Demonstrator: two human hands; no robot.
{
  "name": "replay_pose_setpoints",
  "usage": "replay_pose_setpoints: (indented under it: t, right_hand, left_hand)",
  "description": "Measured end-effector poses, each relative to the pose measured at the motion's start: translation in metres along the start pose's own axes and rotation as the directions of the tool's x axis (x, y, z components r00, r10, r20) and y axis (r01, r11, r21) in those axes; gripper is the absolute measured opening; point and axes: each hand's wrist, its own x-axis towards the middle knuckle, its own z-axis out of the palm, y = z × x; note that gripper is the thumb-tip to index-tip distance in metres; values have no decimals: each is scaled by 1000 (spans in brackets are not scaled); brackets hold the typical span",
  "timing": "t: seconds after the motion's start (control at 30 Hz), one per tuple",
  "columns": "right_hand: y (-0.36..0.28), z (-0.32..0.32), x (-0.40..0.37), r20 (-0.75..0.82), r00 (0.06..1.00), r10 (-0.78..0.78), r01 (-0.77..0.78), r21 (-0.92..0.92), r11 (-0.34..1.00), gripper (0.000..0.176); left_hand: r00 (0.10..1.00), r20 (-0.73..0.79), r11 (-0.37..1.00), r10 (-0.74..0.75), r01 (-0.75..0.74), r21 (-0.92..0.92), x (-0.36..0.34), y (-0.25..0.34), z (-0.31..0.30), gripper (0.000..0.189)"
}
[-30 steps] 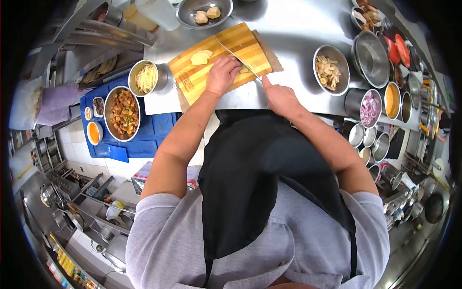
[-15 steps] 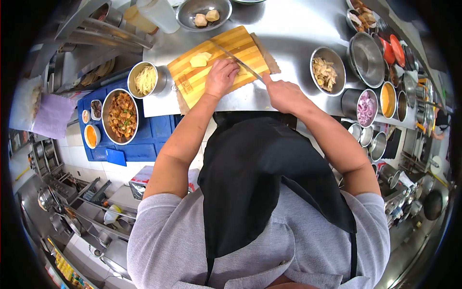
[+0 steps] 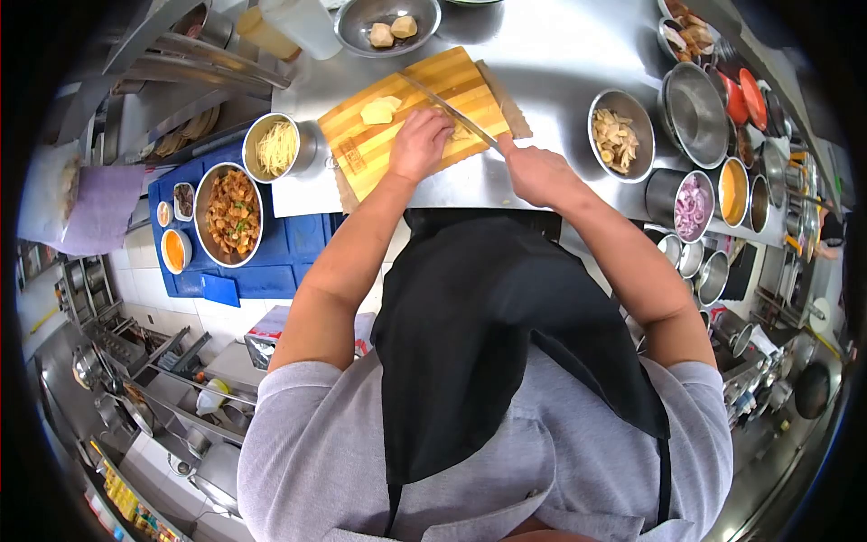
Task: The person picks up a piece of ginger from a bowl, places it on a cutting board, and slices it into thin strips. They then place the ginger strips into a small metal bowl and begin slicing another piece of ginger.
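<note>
My right hand (image 3: 539, 172) is closed round the handle of a long kitchen knife (image 3: 452, 114), whose blade lies slantwise over the striped wooden cutting board (image 3: 366, 158). My left hand (image 3: 421, 144) rests on the board just left of the blade, fingers curled down on a pale yellow vegetable, mostly hidden under them. Thin cut bits (image 3: 462, 132) lie by the fingertips and the blade. Left of that hand, a few flat pale yellow slices (image 3: 380, 110) sit on the board. A brown cloth or paper (image 3: 506, 104) shows beneath the board.
Beyond the board stands a metal bowl (image 3: 350, 27) with two peeled chunks. To the left are a pot of yellow strips (image 3: 276, 149) and a bowl of cooked food (image 3: 233, 217). At right are a bowl of pale pieces (image 3: 614, 142) and a pot of sliced onion (image 3: 692, 206).
The whole view has shifted slightly. Both hands keep nearly the same place on the board, with the knife still beside my left fingers; more cut bits show near the blade.
</note>
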Motion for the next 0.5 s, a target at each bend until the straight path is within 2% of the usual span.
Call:
replay_pose_setpoints:
  t: [0.13, 0.2, 0.3, 0.4, 0.5]
  right_hand:
    - [-7, -6, -11, 55, 998, 16, -17, 16, 1000, 41]
    - [-2, 27, 1, -15, 1000, 13, -14, -6, 1000, 40]
    - [4, 37, 10, -44, 999, 10, -9, 23, 1000, 43]
    - [-4, -6, -2, 64, 998, 13, -14, 9, 1000, 51]
    - [-7, 7, -7, 29, 999, 23, -24, 41, 999, 50]
  left_hand:
    - [1000, 2, 1000, -15, 15, 19, -2, -1, 2, 10]
    - [1000, -14, 1000, -7, 7, 1, -2, -3, 3, 10]
    - [1000, -18, 1000, -8, 8, -8, -2, -3, 2, 10]
    - [999, 18, 999, -44, 44, 1, -4, -2, 1, 11]
    - [999, 1, 999, -38, 38, 9, -2, -2, 2, 11]
